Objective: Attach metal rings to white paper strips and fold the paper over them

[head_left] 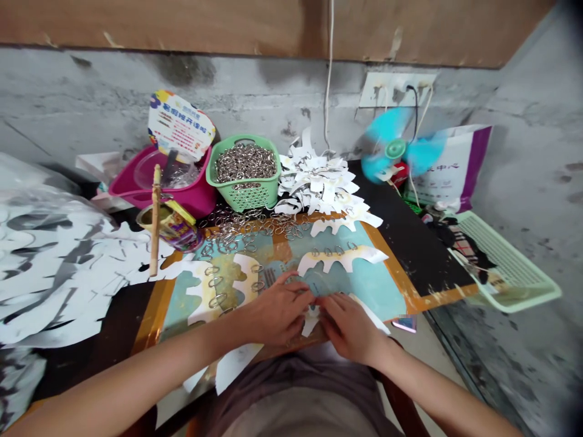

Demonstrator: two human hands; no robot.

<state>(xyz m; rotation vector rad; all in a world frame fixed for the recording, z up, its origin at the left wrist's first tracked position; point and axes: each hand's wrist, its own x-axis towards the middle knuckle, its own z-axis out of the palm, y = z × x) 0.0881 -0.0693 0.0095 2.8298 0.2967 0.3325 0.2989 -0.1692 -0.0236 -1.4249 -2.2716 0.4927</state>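
Head view: small white paper cutout [311,321] between left hand [277,312] and right hand [348,328], both touching it, grip not clear, at near edge of teal mat [378,285]; loose metal rings [248,227] farther, beside green plastic basket [255,195].

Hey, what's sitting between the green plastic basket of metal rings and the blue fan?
In the head view, a heap of white cut-paper shapes lies between the green plastic basket and the blue-bladed electric fan.

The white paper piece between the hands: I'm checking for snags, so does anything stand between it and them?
Nothing visible does: the white paper piece sits right at the fingers of the left hand and right hand.
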